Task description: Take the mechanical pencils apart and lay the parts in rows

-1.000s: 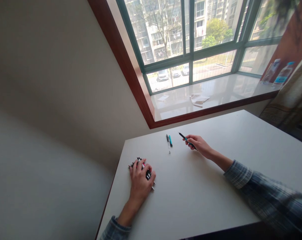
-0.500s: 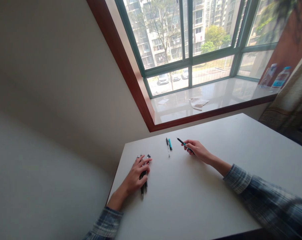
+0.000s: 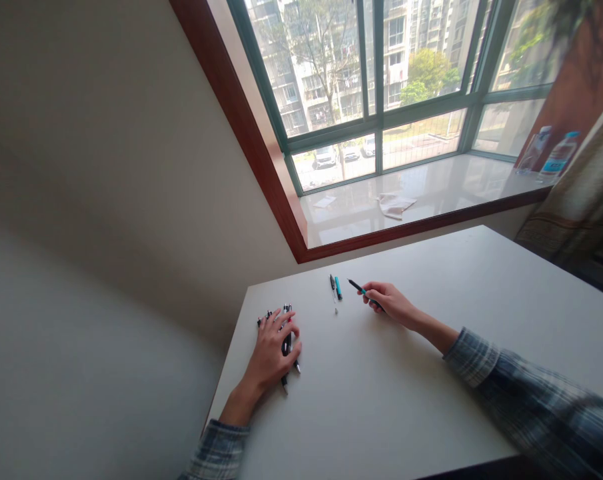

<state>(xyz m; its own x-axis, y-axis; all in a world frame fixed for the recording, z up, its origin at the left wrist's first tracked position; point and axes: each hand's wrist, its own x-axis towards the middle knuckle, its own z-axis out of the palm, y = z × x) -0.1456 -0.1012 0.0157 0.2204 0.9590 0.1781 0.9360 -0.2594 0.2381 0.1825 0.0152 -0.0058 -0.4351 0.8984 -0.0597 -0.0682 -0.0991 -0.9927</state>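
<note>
My left hand (image 3: pixel 271 350) rests over a loose bunch of black pens (image 3: pixel 286 343) at the left side of the white table (image 3: pixel 381 393). Its fingers are spread across the pens, hiding much of them; tips stick out past the fingers and below the thumb. In my right hand (image 3: pixel 387 303) is a black and teal pen (image 3: pixel 356 287), pinched near its middle, its thin point aimed up and left. Between the hands lie a teal pen barrel (image 3: pixel 338 288), a dark slim pen part (image 3: pixel 332 283) and a small grey piece (image 3: pixel 336 311).
Behind the table runs a window sill (image 3: pixel 351 227) with a crumpled cloth (image 3: pixel 396 205) and a flat white paper (image 3: pixel 325 201). Two plastic bottles (image 3: pixel 558 158) stand at its right end near a curtain (image 3: pixel 576 193). A wall (image 3: pixel 106 267) borders the left.
Under my left hand the pens have shifted and fanned out, some tops further left, and the hand lies flatter. My right hand with the pen has moved slightly left.
</note>
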